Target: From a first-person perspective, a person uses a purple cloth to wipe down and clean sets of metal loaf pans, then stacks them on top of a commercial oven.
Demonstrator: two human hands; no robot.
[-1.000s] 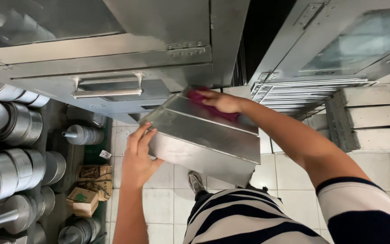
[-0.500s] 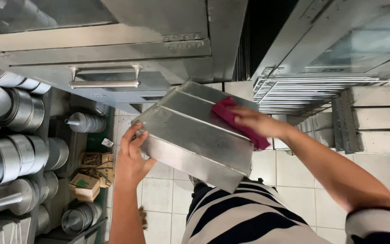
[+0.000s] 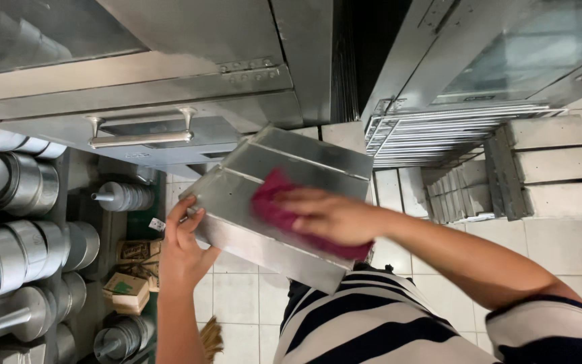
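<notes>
Right hand: we have it pressed flat on a magenta cloth, fingers curled lightly over the cloth and bearing it down on the upper face of a rectangular metal baking pan. The cloth sits near the middle of that face, toward the near long edge.

Left hand: closed around the pan's left corner, thumb on top and fingers under, as far as we can see. It holds the pan tilted in the air in front of our striped shirt, above the tiled floor. The pan rests on no counter.

Progress, our judgement: wiping is under way. The far strips of the pan look evenly dull and free of visible residue; we cannot tell which parts the cloth has covered. The underside and inner walls are hidden, so their state is unknown.

Surroundings: steel oven front with a bar handle above left; stacked round tins on shelving at left; a rack of flat trays at right.
</notes>
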